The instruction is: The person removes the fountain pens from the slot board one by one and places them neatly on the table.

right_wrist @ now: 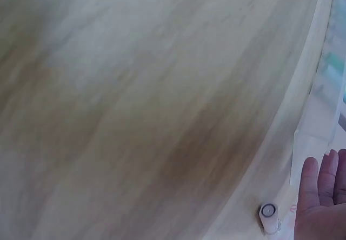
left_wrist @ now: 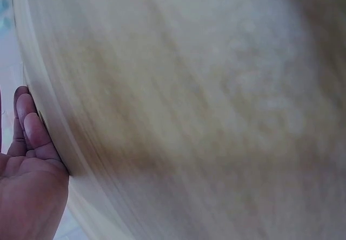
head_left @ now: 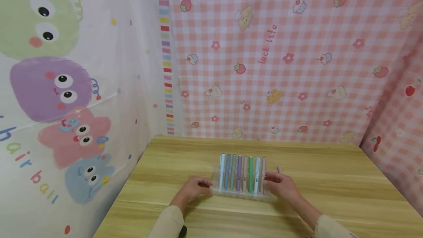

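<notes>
A clear plastic pen holder stands on the wooden table, several capped pens standing side by side in it. Among them are a purple pen, a green pen and a pink pen at the right end. My left hand holds the holder's left end between thumb and fingers. At the right end, my right hand grips the holder's edge beside the pink pen. The right wrist view shows those fingers against the clear panel; the thumb is hidden there.
A loose pale pink pen lies on the table just beyond my right hand; its round end also shows in the right wrist view. A pink checked curtain hangs behind the table, and a white cartoon-printed curtain at the left.
</notes>
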The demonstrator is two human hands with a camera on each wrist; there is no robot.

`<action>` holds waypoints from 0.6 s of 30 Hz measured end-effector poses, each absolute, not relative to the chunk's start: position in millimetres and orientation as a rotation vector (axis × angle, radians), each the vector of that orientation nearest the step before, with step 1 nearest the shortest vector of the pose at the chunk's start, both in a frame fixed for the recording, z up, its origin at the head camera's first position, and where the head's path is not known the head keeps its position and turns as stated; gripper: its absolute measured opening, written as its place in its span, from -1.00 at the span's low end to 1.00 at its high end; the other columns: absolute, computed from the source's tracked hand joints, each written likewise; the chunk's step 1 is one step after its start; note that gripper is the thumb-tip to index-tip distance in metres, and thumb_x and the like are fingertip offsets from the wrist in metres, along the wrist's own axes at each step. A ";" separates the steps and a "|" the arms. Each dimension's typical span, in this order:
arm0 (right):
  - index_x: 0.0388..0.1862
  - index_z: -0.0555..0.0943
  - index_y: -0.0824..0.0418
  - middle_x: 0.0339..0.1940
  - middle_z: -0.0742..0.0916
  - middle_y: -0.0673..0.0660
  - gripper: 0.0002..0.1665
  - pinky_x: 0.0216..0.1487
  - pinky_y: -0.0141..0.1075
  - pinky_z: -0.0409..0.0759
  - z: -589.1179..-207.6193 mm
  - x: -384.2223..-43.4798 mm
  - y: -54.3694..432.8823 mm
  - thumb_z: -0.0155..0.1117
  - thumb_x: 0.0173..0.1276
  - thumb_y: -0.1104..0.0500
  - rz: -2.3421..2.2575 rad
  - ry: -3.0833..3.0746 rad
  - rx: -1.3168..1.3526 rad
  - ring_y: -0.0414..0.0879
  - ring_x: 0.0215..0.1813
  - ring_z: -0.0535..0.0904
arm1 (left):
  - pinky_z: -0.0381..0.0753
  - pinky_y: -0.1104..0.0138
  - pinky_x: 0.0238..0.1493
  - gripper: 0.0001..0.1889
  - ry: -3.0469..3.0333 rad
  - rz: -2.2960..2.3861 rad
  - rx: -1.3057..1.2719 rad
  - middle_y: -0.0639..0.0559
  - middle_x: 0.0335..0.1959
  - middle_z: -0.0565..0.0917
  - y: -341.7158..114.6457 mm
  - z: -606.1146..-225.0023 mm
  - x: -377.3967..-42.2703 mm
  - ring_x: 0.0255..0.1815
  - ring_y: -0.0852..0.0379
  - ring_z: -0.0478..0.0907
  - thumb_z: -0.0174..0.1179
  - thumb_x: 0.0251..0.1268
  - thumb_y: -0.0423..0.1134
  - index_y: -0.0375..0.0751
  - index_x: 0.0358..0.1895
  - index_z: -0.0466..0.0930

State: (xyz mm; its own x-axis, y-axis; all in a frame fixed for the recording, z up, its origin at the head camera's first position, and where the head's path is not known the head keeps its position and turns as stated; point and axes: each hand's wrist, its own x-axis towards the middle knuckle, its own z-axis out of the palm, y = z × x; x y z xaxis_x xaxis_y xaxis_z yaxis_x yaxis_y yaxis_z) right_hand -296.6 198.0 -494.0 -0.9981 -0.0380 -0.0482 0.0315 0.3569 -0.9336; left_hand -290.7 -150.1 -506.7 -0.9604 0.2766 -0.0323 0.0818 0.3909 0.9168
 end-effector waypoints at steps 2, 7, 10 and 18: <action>0.14 0.63 0.31 0.04 0.72 0.22 -0.54 -0.05 -0.18 0.62 -495.2 -297.3 196.4 0.42 0.30 0.17 -1.744 2.551 0.002 0.06 0.06 0.63 | 0.52 0.25 -0.11 -0.80 2.466 1.614 0.323 0.04 -0.28 0.65 -150.0 -507.6 -290.9 -0.24 0.16 0.52 0.39 0.17 -0.39 -0.34 -0.14 0.69; 0.12 0.63 0.37 -0.03 0.73 0.23 -0.54 -0.10 -0.23 0.62 -498.1 -299.6 194.1 0.43 0.29 0.19 -1.763 2.561 0.010 0.04 0.01 0.64 | 0.52 0.24 -0.11 -0.80 2.457 1.621 0.323 0.04 -0.28 0.64 -149.2 -508.6 -290.5 -0.24 0.15 0.51 0.38 0.18 -0.39 -0.35 -0.14 0.69; 0.10 0.62 0.42 -0.10 0.74 0.22 -0.57 -0.15 -0.28 0.62 -498.4 -299.6 191.8 0.41 0.29 0.27 -1.819 2.537 0.021 -0.02 -0.08 0.65 | 0.51 0.25 -0.11 -0.80 2.450 1.622 0.316 0.03 -0.27 0.63 -149.2 -507.6 -289.5 -0.23 0.15 0.51 0.37 0.19 -0.39 -0.35 -0.13 0.68; 0.12 0.57 0.49 -0.14 0.74 0.23 -0.59 -0.15 -0.28 0.66 -494.6 -293.8 187.0 0.35 0.32 0.34 -1.901 2.518 0.021 -0.05 -0.13 0.66 | 0.51 0.24 -0.11 -0.81 2.448 1.611 0.293 0.04 -0.27 0.63 -150.4 -506.9 -290.2 -0.21 0.13 0.51 0.38 0.18 -0.38 -0.31 -0.13 0.68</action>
